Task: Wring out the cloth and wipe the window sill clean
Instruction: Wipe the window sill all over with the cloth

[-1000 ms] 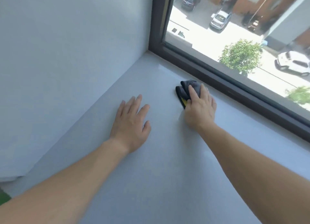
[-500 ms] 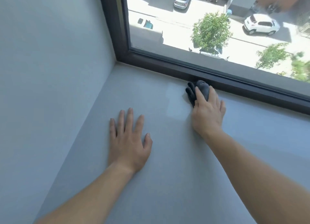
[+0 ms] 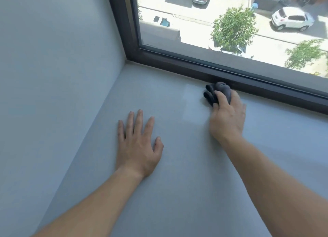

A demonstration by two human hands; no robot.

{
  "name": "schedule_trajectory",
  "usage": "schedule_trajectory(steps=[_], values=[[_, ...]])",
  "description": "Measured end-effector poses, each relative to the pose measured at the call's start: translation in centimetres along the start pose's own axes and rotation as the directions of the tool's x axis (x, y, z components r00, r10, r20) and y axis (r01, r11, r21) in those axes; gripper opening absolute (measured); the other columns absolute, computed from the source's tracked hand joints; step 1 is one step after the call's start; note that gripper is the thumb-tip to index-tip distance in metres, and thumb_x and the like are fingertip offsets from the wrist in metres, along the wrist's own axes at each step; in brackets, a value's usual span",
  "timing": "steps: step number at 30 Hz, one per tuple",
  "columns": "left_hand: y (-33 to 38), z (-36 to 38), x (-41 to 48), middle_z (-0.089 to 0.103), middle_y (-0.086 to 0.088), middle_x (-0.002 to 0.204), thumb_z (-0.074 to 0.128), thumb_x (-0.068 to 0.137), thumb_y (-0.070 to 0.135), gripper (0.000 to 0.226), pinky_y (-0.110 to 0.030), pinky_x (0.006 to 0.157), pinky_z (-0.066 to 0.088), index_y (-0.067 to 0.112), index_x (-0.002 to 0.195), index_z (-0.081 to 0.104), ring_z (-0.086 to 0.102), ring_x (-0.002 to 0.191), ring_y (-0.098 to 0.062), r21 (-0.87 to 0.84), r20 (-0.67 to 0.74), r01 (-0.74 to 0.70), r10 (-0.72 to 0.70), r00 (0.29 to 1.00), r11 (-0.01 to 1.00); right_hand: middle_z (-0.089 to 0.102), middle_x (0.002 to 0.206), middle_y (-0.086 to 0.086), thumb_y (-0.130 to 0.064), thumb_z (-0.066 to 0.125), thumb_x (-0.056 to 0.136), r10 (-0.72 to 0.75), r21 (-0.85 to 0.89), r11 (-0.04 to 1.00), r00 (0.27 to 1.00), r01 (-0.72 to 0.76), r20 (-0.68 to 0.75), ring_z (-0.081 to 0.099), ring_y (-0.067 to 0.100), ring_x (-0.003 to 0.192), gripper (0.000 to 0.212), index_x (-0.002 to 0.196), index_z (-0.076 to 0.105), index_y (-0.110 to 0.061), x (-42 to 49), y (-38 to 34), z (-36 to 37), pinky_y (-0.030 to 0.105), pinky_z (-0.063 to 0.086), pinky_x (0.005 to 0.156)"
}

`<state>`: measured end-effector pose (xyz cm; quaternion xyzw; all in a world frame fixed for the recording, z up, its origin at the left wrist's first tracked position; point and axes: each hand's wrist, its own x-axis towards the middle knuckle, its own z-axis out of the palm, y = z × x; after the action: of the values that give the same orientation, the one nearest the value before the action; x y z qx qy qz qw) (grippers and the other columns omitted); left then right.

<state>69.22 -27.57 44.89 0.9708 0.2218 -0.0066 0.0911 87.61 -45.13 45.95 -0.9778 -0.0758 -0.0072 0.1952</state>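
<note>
A dark grey cloth (image 3: 215, 92), bunched up, lies on the pale grey window sill (image 3: 177, 183) right against the dark window frame. My right hand (image 3: 228, 118) presses down on it, fingers curled over the cloth, which sticks out past my fingertips. Flat on the sill to the left rests my left hand (image 3: 138, 148), fingers spread and holding nothing. A faint shiny wiped patch (image 3: 191, 103) shows just left of the cloth.
The dark window frame (image 3: 177, 61) runs along the far edge of the sill and up the left side of the pane. A pale wall (image 3: 53, 77) closes the sill on the left. Through the glass are a street, cars and trees.
My right hand has pushed the cloth away from me until it touches the window frame. The camera view has swung left and down. My left hand stays flat on the sill.
</note>
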Motion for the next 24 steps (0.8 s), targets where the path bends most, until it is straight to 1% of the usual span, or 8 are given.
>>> schedule_trajectory(steps=[2,5,7,13,16,19,22,24], values=[[-0.1,0.2,0.1,0.017,-0.010,0.164,0.027,0.089,0.050,0.069,-0.055,0.121,0.004,0.021,0.151,0.035,0.007,0.152,-0.029,0.001,0.003,0.005,-0.005,1.000,1.000,0.030,0.155,0.008,-0.016,0.049,0.093,0.037,0.037,0.999,0.999,-0.037,0.010,0.032,0.034,0.136,0.046,0.137,0.048,-0.028,-1.7,-2.8,0.9,0.051,0.021,0.117],[0.0,0.1,0.2,0.014,-0.009,0.165,0.025,0.089,0.050,0.069,-0.055,0.121,0.001,0.023,0.152,0.033,0.003,0.153,-0.028,0.001,0.016,0.011,-0.011,1.000,1.000,0.028,0.158,0.006,-0.028,0.047,0.098,-0.285,0.061,0.958,0.952,0.279,0.112,0.022,0.031,0.147,0.039,0.137,0.049,-0.030,-6.1,-6.3,2.9,0.047,0.009,0.123],[0.0,0.1,0.3,0.012,-0.009,0.165,0.024,0.090,0.051,0.069,-0.055,0.121,0.000,0.024,0.152,0.032,0.001,0.153,-0.028,-0.003,0.017,0.008,-0.008,1.000,1.000,0.030,0.157,0.005,-0.030,0.045,0.100,-0.408,0.047,0.912,0.898,0.407,0.162,0.018,0.030,0.149,0.036,0.136,0.049,-0.030,-6.7,-5.5,3.1,0.045,0.003,0.124],[0.1,0.0,0.4,0.007,-0.009,0.166,0.018,0.089,0.051,0.071,-0.055,0.121,-0.004,0.023,0.154,0.025,-0.005,0.152,-0.028,-0.010,0.035,-0.009,0.009,0.999,1.000,0.038,0.146,0.005,-0.031,0.050,0.096,-0.191,-0.027,0.981,0.979,0.193,0.068,0.032,0.032,0.139,0.028,0.122,0.055,-0.025,-3.1,-1.8,1.3,0.051,0.022,0.117],[-0.1,-0.2,0.3,0.002,-0.009,0.166,0.014,0.088,0.052,0.074,-0.054,0.120,-0.008,0.023,0.156,0.021,-0.010,0.152,-0.028,-0.026,0.052,-0.024,0.026,0.998,0.999,0.025,0.159,0.010,-0.037,0.054,0.094,-0.222,-0.031,0.974,0.970,0.226,0.097,0.022,0.034,0.146,0.035,0.125,0.054,-0.023,-3.2,-2.4,1.4,0.048,0.018,0.121],[-0.8,0.1,0.2,0.002,-0.010,0.166,0.023,0.088,0.049,0.073,-0.050,0.119,-0.014,0.020,0.155,0.025,-0.012,0.152,-0.026,-0.119,0.057,-0.055,0.062,0.996,0.991,0.012,0.166,0.007,-0.038,0.049,0.097,-0.276,-0.063,0.956,0.953,0.285,0.124,0.012,0.032,0.150,0.049,0.145,0.042,-0.036,-2.8,-2.5,1.8,0.046,0.012,0.123],[-1.5,0.0,-0.5,0.020,-0.014,0.163,0.037,0.085,0.040,0.067,-0.046,0.122,-0.008,0.011,0.145,0.040,0.002,0.153,-0.026,-0.277,0.025,-0.090,0.101,0.995,0.957,0.024,0.161,0.004,-0.036,0.049,0.095,-0.304,-0.052,0.950,0.948,0.309,0.092,0.020,0.032,0.148,0.050,0.144,0.045,-0.039,-4.3,-3.0,2.6,0.047,0.022,0.119],[-2.3,-0.3,-2.2,0.030,-0.016,0.159,0.037,0.084,0.039,0.065,-0.047,0.123,0.001,0.010,0.142,0.046,0.013,0.151,-0.031,-0.219,-0.023,-0.108,0.106,0.994,0.970,0.031,0.158,0.003,-0.033,0.050,0.094,-0.386,-0.022,0.921,0.918,0.389,0.084,0.024,0.032,0.147,0.048,0.142,0.050,-0.035,-7.0,-3.7,3.0,0.046,0.027,0.117]])
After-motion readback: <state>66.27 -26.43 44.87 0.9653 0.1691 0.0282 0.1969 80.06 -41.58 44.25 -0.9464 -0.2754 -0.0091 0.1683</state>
